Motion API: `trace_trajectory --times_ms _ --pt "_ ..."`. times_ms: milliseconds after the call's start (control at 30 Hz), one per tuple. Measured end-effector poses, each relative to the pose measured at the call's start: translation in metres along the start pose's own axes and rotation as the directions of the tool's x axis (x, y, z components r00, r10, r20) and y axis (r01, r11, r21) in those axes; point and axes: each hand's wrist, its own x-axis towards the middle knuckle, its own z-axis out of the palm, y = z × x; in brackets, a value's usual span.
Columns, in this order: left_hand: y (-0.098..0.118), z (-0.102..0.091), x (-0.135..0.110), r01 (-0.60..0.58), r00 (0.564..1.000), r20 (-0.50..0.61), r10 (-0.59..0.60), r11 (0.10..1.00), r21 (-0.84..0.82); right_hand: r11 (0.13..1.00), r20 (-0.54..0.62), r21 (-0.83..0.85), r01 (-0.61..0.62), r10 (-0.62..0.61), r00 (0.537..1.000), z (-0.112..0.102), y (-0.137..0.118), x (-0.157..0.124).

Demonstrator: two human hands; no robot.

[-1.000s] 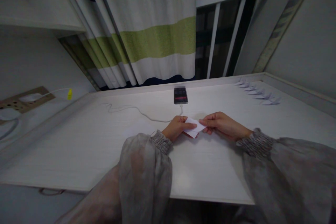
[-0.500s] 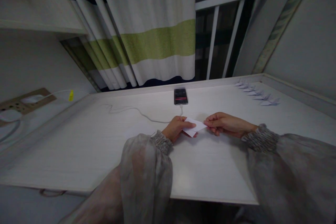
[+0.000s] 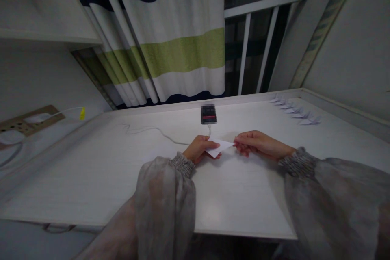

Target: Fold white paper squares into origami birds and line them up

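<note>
A small folded white paper (image 3: pixel 219 147) lies between my two hands just above the white desk (image 3: pixel 122 170). My left hand (image 3: pixel 199 148) pinches its left end, fingers closed around it. My right hand (image 3: pixel 255 144) pinches the paper's right tip with thumb and forefinger. Both arms wear loose grey sheer sleeves with gathered cuffs.
A small dark device (image 3: pixel 209 114) sits beyond the hands, its white cable (image 3: pixel 152 130) trailing left. A row of several folded paper pieces (image 3: pixel 294 109) lines the far right of the desk. A striped curtain (image 3: pixel 176 48) hangs behind; a power strip (image 3: pixel 27 120) lies at the left.
My right hand has slid from the paper's middle out to its right tip. The paper looks longer and flatter. The view has shifted slightly.
</note>
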Motion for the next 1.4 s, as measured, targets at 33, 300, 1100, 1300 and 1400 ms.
trace_trajectory --times_ms 33,300,1100,1300,1400 --pt "0.000 0.001 0.000 0.008 1.000 0.009 -0.009 1.000 0.007 1.000 0.000 -0.026 0.013 -0.013 1.000 0.005 0.001 0.001" --pt "-0.001 0.003 -0.001 0.031 0.997 0.065 -0.033 0.999 0.042 0.997 0.034 -0.042 -0.067 0.068 0.997 0.007 0.005 0.002" --pt "-0.005 0.001 0.002 -0.299 0.920 0.071 0.385 0.573 0.763 0.813 -0.227 -0.581 -0.038 -0.118 0.967 0.026 0.015 0.010" --pt "-0.009 0.008 -0.004 -0.549 0.791 0.453 0.411 0.152 0.822 0.538 -0.290 -0.833 -0.125 -0.235 0.928 0.029 0.018 0.009" --pt "-0.014 0.009 -0.007 -0.537 0.819 0.467 0.334 0.158 0.829 0.438 -0.226 -0.895 -0.080 -0.292 0.929 0.028 0.020 0.003"
